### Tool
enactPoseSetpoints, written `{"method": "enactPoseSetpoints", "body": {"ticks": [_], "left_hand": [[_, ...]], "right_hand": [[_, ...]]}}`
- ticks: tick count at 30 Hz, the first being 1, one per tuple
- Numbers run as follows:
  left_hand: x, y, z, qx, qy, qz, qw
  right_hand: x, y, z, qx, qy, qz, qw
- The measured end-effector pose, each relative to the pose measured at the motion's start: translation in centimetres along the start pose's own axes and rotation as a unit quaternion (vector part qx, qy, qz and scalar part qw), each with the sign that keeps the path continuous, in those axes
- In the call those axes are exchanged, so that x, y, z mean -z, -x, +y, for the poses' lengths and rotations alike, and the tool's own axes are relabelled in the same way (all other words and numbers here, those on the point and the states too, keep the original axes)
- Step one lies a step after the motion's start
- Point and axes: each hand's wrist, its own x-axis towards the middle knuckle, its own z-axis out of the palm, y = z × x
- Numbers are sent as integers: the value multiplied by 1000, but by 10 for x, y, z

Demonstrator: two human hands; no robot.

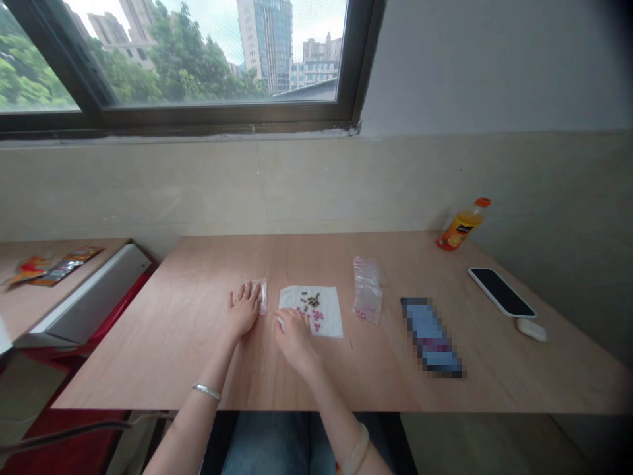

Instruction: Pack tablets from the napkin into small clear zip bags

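My left hand [244,310] lies flat with fingers spread, partly covering a small clear plastic bag [264,297] on the table. To its right, my right hand [295,336] is over the left part of a white paper sheet [330,300], hiding its lower left corner. Its fingers are curled together, with a bit of white showing at the fingertips; what they hold cannot be made out. On the paper lie several dark brownish capsules [312,301] and several small pink pills [317,321], some close by the right fingers.
Right of the paper is a stack of clear zip bags [366,290]. Further right lie a blurred-out phone [432,340], a white-edged phone [502,291] and a white case [531,329]. An orange drink bottle [462,225] stands near the wall. Packets [66,265] lie on the left table.
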Motion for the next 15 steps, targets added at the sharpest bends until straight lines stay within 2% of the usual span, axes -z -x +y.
{"method": "enactPoseSetpoints", "body": {"ticks": [4,6,9,12,15], "left_hand": [[2,-5,7,14,26,26,999],[4,-7,11,31,50,36,998],[8,-8,20,52,121,53,990],[15,-9,31,53,212,59,974],[24,-9,43,31,292,58,954]], "right_hand": [[35,3,61,-86,31,129,987],[55,5,97,-153,42,197,968],[80,5,142,-232,55,256,937],[97,-1,171,-265,46,275,923],[103,-11,188,-285,14,267,921]]}}
